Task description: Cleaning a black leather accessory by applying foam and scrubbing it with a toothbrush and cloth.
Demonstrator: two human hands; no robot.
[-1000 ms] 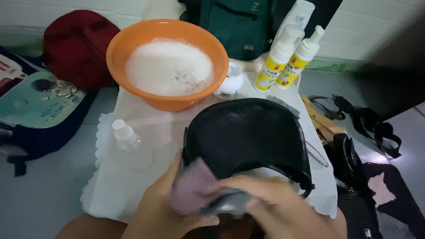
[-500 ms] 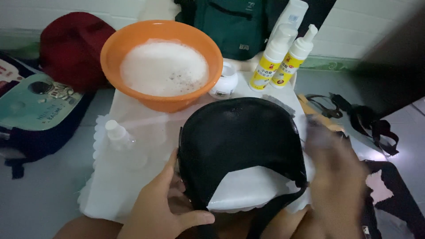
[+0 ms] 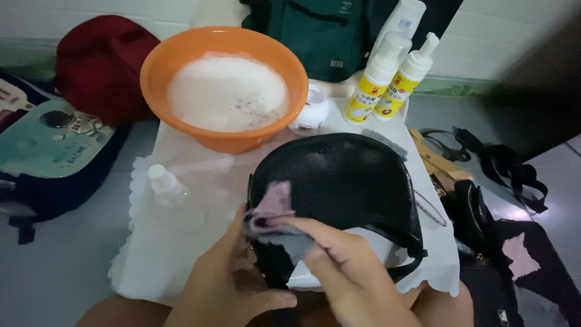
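Observation:
A black leather bag [image 3: 339, 181] lies on a white-covered low table [image 3: 181, 242], its opening stuffed with white paper [image 3: 375, 248]. My left hand [image 3: 227, 284] grips the bag's near left edge. My right hand [image 3: 348, 272] presses a small pinkish-grey cloth [image 3: 272, 212] against the bag's left side, near the left hand.
An orange basin [image 3: 224, 88] of foamy water stands behind the bag. A clear small bottle [image 3: 169, 191] sits left of it, a white jar [image 3: 310, 112] and two yellow pump bottles [image 3: 387, 82] at the back. Backpacks lie left and behind, dark bags and straps on the right.
My right hand has come back from the bag's right side to its left front, holding the cloth against the leather again. The left hand keeps its grip.

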